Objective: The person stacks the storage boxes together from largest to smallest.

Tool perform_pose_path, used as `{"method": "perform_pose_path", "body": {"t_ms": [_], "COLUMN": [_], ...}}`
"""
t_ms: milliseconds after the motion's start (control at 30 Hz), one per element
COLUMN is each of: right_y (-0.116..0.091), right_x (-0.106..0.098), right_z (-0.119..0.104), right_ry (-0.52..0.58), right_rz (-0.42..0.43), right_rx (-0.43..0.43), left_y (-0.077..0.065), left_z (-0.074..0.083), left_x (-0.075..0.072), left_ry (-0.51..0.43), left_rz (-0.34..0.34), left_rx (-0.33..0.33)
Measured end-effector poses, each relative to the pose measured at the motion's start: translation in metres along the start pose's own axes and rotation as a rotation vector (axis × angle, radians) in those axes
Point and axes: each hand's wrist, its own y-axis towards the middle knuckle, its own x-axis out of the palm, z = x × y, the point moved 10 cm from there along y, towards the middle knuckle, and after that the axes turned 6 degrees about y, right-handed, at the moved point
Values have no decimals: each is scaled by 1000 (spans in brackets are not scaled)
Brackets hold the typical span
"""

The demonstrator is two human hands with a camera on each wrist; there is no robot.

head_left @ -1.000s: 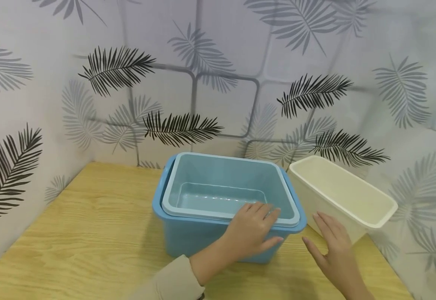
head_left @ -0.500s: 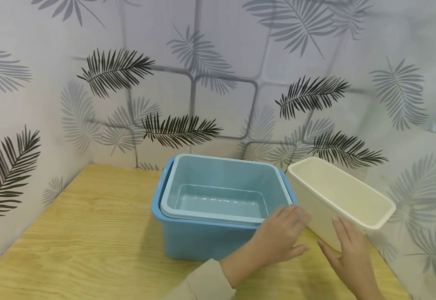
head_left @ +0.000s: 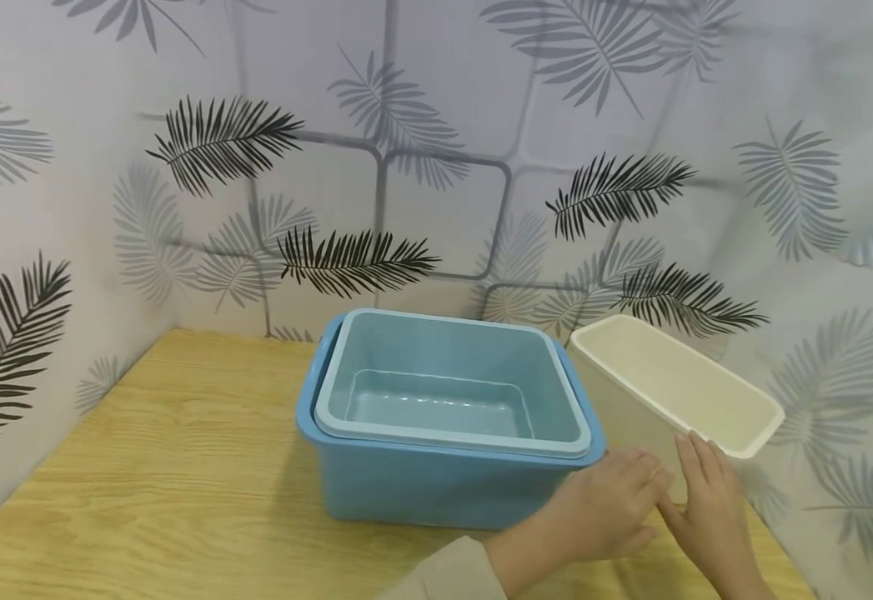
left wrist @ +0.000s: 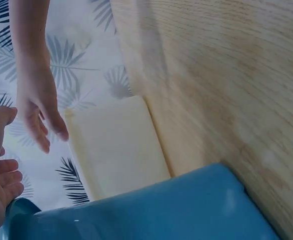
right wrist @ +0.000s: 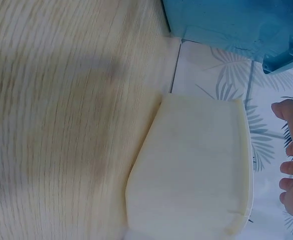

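A cream rectangular bin point(head_left: 679, 379) stands angled on the right of the table. My right hand point(head_left: 717, 512) is at its near side, fingers extended and fingertips right by the rim. In the head view my left hand point(head_left: 604, 504) is blurred, in front of the bin's near left side and overlapping the right fingertips. Neither hand holds anything; the left wrist view shows the left fingers point(left wrist: 9, 180) loosely bent. Beside the cream bin stands a blue tub point(head_left: 444, 487), with a paler blue-grey tub point(head_left: 451, 333) nested inside it.
Both tubs and the bin stand on a wood-grain table point(head_left: 181, 467). A wall covering with a feather pattern point(head_left: 361, 262) rises right behind them and along both sides. The blue tub's right end sits close to the cream bin.
My left hand has moved right, from the nested tubs' front rim to the front of the cream bin. My right hand has shifted slightly right, closer to the bin's rim.
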Motion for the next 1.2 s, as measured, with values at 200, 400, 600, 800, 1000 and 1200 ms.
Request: {"method": "perform_pose_path", "body": {"t_ms": [200, 400, 600, 800, 1000, 1200], "right_y": [2, 4, 2, 0, 1, 2], "right_x": [2, 10, 16, 20, 24, 23], "right_z": [6, 16, 24, 29, 29, 34], "right_ry": [-7, 4, -27, -79, -115, -116], "right_rz": [-8, -44, -70, -104, -136, -106], "right_rx": [17, 56, 88, 114, 118, 129], "left_y": [6, 8, 5, 5, 7, 9], "left_z": [7, 11, 11, 10, 12, 10], "left_x": [21, 47, 66, 79, 81, 87], "left_ry": [8, -11, -87, -156, -135, -84], "left_rz": [-50, -213, -334, -358, -393, -404], "left_rx": [-57, -99, -158, -215, -196, -200]}}
